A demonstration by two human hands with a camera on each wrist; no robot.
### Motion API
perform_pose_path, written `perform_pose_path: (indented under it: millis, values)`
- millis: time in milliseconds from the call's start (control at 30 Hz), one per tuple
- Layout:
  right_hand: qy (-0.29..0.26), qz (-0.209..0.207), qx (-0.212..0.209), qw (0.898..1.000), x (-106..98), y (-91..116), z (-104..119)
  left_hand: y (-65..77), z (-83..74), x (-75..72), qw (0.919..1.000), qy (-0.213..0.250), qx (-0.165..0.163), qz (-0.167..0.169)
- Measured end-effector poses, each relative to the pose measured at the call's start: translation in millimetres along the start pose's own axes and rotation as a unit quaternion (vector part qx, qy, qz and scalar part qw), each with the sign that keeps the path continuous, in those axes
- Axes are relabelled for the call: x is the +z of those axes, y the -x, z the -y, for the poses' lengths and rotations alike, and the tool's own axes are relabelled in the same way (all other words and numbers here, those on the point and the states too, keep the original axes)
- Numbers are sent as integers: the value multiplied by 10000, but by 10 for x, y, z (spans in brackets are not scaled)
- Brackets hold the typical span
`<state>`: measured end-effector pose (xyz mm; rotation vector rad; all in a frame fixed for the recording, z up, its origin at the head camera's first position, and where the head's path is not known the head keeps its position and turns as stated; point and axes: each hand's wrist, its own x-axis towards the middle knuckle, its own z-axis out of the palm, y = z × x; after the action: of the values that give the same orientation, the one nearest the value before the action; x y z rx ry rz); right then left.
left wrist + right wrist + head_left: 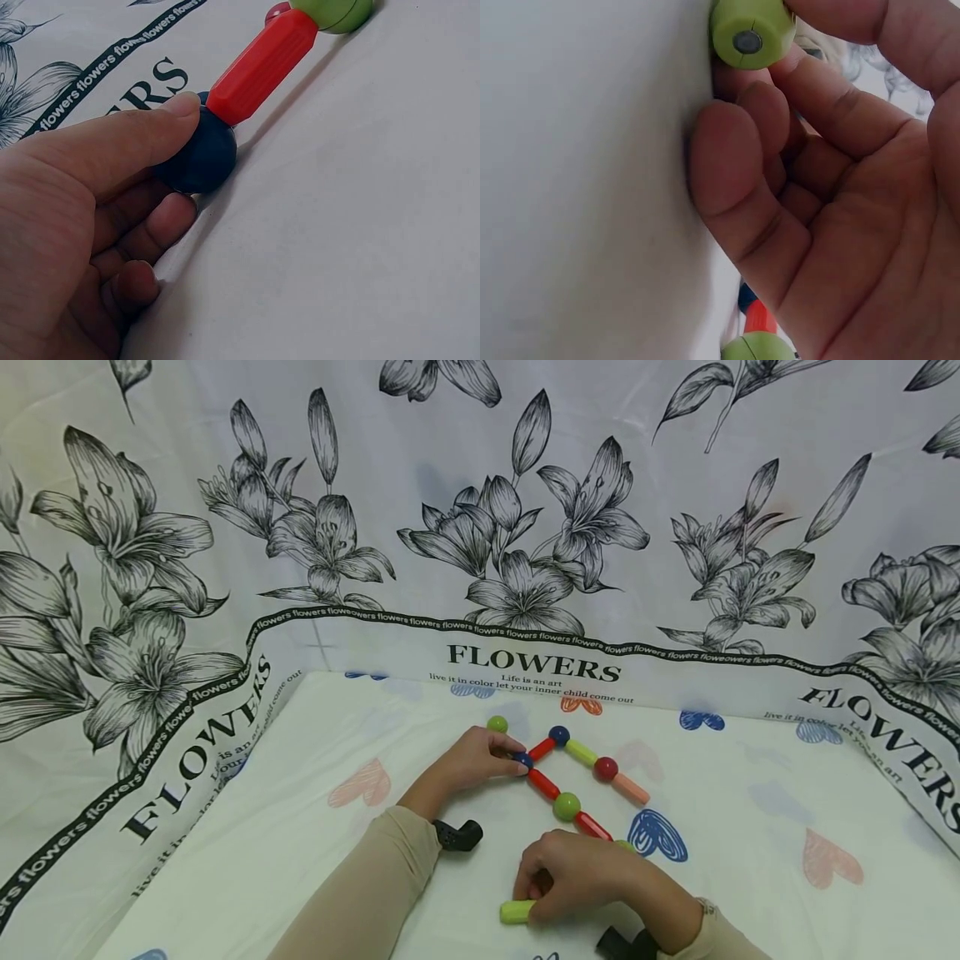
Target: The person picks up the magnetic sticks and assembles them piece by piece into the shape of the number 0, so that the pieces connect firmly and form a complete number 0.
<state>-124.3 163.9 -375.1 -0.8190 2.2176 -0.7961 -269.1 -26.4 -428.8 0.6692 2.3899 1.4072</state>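
**Asker:** Where are the hands, and what does each one have?

**Describer:** Take the green ball [566, 806] in the middle of the toy chain as the landmark. The left hand [472, 760] lies up and to its left, thumb and fingers curled round a dark blue ball [199, 150] that joins a red rod [262, 66] leading back to the green ball. The right hand [573, 872] lies just below the landmark, fingers curled and pinching a loose green rod [516, 911] that rests on the white sheet [750, 827], apart from the chain.

**Asker:** What could go wrong?

**Describer:** In my judgement, the pieces join only end to end, seemingly by the small metal disc seen in the rod's end. If the left hand tugs or twists the blue ball, the red rod could come off and the chain split. The right hand also sits close to the chain's lower end, so it could knock that out of line.

**Asker:** How many pieces?

**Describer:** Visible balls: two dark blue, one dark red, three green, one of them lying loose above the left hand and one mostly hidden by the right hand. Rods: three red, two green, one pink.
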Motion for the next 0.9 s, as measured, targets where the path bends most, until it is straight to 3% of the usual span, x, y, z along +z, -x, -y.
perform_pose_path:
  millis: [167, 333, 500, 633, 900]
  values:
    - [-139, -99, -121, 9998, -140, 104, -19, -3, -3, 2, 10000, 44, -18, -1]
    - [-250, -729, -116, 9970, -471, 329, -129, -6, -12, -1, 9999, 120, 4, 13]
    - [-854, -1503, 342, 9843, -796, 585, -392, -8, -6, -8, 9999, 79, -66, 11]
    - [-1180, -2007, 827, 9690, -927, 709, -621, -9, -3, -11, 9999, 71, -79, 29]
    - [-958, -2260, 1292, 9608, -997, 778, -907, -4, -14, -5, 9999, 114, -79, 49]
